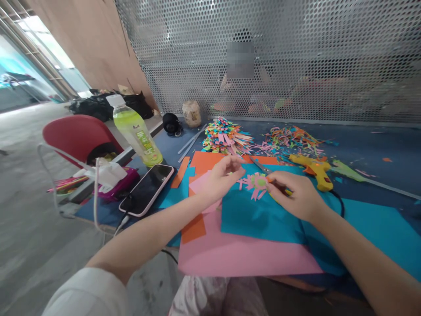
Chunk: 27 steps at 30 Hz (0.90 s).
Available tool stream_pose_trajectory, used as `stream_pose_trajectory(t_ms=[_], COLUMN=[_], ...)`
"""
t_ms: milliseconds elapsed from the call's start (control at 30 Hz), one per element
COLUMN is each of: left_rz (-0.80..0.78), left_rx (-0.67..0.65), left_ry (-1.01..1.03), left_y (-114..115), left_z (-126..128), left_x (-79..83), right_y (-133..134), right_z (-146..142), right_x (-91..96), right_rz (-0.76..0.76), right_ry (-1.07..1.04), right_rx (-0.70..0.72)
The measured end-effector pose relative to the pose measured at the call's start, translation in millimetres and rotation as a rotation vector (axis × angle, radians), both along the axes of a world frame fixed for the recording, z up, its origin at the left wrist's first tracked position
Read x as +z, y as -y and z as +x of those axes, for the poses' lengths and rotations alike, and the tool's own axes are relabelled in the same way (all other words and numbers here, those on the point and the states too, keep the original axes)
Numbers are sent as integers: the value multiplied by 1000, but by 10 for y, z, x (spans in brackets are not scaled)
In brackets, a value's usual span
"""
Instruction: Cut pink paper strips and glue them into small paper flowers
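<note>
My right hand (pixel 294 195) pinches a small paper flower (pixel 257 181), pink fringed petals round a green centre, just above a teal paper sheet (pixel 263 217). My left hand (pixel 219 177) hovers to its left with the fingers curled toward the flower, thumb and forefinger close together; whether they hold anything I cannot make out. A pair of scissors (pixel 261 166) lies just behind the flower. Under the teal sheet lies a pink sheet (pixel 237 254), with orange paper (pixel 205 162) behind.
A yellow glue gun (pixel 314 169) lies right of the hands. A pile of finished coloured flowers (pixel 225 136) and paper scraps (pixel 291 140) lie behind. On the left stand a green drink bottle (pixel 136 131), a phone (pixel 148 188) and a red chair (pixel 79 136). Another person sits behind the perforated metal screen (pixel 296 57).
</note>
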<state>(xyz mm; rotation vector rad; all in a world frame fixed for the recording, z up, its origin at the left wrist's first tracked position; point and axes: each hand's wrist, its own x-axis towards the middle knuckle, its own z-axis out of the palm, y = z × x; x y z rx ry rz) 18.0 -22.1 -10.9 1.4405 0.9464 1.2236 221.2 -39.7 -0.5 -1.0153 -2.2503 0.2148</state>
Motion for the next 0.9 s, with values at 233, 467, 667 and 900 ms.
stream_pose_trajectory(t_ms=[233,467,667,900], left_rz=[64,68,75,26], left_rx=[-150,-163,-161,-152], left_ry=[-53,-128,-136,-24], left_y=[20,10,-4,-10], left_z=[-5,-18,-16,12], left_x=[23,23,-3,-4], right_y=[-6,-2,5,-9], right_z=[-11,2,6,3], right_x=[12,20,23,27], right_rz=[-156,-181,-184,-201], right_ry=[-29,-36,-45,-47], right_rx=[91,119,131,114])
